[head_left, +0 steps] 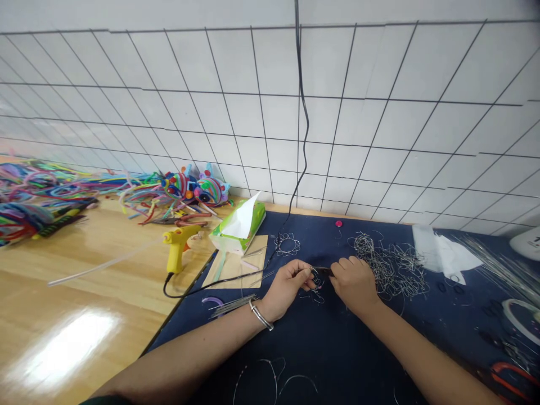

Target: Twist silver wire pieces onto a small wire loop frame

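Silver wire (317,286), thin and kinked into loops, is pinched by fingers of left hand (289,288) and right hand (354,284).

2 hands (287,286) (355,284), 1 glue gun (178,247), 1 tissue pack (240,228) and 1 bracelet (260,315) show.

Yellow glue gun (179,247) on wooden table (63,315); green tissue pack (240,228) beside it; pipe cleaners (50,191) far left.

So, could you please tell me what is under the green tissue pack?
The green tissue pack rests partly on a flat tan cardboard sheet; anything between them is covered.
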`<state>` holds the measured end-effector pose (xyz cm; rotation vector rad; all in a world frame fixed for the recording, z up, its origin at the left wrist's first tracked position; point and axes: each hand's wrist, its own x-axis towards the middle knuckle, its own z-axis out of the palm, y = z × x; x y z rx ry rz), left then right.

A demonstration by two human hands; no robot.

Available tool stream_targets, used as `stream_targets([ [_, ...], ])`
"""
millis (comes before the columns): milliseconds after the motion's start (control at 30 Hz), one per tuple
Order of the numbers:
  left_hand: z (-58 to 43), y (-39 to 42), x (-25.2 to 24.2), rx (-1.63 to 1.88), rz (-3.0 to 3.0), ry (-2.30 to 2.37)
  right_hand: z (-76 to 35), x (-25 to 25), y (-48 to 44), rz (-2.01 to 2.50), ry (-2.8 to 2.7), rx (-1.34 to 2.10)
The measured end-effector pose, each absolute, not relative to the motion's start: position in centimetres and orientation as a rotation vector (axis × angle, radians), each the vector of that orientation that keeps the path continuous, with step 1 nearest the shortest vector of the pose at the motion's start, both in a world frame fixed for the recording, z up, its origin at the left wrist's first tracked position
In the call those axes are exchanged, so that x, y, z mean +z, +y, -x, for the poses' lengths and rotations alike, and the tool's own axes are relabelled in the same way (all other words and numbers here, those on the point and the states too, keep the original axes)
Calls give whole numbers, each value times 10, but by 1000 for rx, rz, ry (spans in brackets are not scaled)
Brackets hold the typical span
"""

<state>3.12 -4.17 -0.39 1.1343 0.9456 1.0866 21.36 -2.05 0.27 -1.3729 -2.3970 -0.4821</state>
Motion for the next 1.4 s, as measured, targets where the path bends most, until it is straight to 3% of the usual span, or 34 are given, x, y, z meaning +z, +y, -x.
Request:
stream_targets([
  [1400, -34, -46, -2, 1129, -837, 806, -214, 1, -21, 1372, -2406, -513],
])
